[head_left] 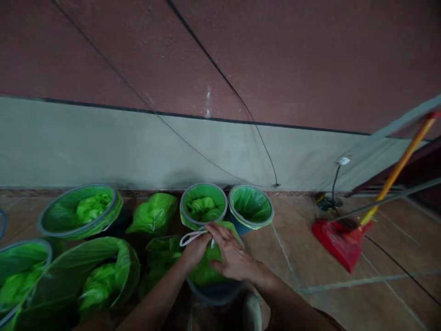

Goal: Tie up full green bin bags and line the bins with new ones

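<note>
Both hands meet over a bright green drawstring bag (206,271) that sits in a dark bucket (220,299) at the lower middle. A white drawstring (193,236) loops out beside the fingers of my left hand (197,250), which look closed on it, though the fingertips are partly covered. My right hand (232,255) lies over the top of the bag with its fingers stretched out and its thumb apart. Its fingertips touch or overlap those of my left hand. A short white cord end shows between the hands.
Several buckets lined with green bags stand around, including a round one (203,207) and another (251,207) by the wall. A tied green bag (153,214) and a large open bag (79,276) are at left. Right, a red dustpan (339,243) stands on tiles near a cable.
</note>
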A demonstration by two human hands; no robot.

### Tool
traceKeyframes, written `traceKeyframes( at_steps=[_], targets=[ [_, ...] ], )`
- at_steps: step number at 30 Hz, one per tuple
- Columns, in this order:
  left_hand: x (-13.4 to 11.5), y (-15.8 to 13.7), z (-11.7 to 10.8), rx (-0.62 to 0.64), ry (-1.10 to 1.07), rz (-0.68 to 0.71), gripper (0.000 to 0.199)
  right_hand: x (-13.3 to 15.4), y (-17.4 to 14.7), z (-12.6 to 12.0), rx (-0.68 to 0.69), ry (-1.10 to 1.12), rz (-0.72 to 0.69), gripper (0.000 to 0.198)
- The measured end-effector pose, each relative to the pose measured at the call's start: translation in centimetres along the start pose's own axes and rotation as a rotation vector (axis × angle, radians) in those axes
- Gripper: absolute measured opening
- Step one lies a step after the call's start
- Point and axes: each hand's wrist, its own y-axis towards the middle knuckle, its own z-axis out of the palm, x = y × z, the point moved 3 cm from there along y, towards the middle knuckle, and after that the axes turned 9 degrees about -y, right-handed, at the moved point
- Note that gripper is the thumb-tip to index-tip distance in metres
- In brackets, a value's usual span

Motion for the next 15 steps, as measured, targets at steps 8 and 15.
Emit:
traceKeyframes(
  at_steps=[8,15],
  targets=[
    [-5.0,-1.0,-2.9,-0.010,-0.649,-0.166,0.026,0.5,1.1,0.9,-0.132,0.310,0.196,0.045],
    [-6.8,-2.0,-14.5,-0.840,-0.489,0.087,0.027,4.3,10.1,-0.2,-0.430,0.759,0.346,0.019]
  ],
)
